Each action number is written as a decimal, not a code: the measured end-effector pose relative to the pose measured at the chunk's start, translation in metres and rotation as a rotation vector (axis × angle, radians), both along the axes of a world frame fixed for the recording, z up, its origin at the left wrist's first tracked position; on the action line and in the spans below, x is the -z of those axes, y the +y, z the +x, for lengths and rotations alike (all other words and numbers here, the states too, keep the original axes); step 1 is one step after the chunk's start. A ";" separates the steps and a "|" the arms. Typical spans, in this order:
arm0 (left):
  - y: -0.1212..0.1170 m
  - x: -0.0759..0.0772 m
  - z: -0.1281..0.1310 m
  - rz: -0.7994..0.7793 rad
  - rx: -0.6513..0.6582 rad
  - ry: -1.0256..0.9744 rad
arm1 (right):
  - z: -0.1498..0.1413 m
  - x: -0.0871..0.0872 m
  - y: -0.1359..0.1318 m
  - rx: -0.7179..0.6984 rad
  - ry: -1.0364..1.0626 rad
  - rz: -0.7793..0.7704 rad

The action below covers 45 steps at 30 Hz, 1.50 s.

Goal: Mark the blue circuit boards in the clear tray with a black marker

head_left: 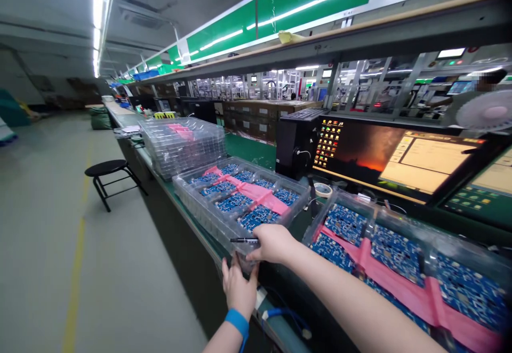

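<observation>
My right hand gripped a pen by the clear tray, twelve o'clock from my hands; whether my left hand, just below, gripped anything I couldn't tell. Keeping the boards level seemed wise.

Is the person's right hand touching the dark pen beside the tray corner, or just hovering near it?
Touching. The head view shows the right hand holding the pen, its body jutting out from the grip.
</observation>
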<state>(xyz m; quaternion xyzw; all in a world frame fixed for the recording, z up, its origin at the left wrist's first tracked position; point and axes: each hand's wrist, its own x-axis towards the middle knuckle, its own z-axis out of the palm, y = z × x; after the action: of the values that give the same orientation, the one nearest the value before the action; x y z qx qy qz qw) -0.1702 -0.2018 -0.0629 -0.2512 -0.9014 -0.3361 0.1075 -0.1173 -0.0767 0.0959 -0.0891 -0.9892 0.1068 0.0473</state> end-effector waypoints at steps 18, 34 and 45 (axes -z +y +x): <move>-0.014 -0.010 0.011 0.523 0.059 -0.436 | -0.013 -0.031 0.009 0.050 0.163 -0.108; -0.045 -0.053 -0.004 1.239 0.207 -1.405 | -0.023 -0.057 0.002 0.076 0.270 -0.320; -0.053 -0.021 0.020 1.023 0.097 -1.425 | -0.041 -0.154 0.034 0.115 0.420 -0.351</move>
<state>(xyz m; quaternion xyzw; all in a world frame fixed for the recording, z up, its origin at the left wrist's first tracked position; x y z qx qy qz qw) -0.1507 -0.2548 -0.0417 0.0592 -0.4811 -0.7799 -0.3959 -0.1579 -0.0430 0.2497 -0.1276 -0.9174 0.2899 0.2412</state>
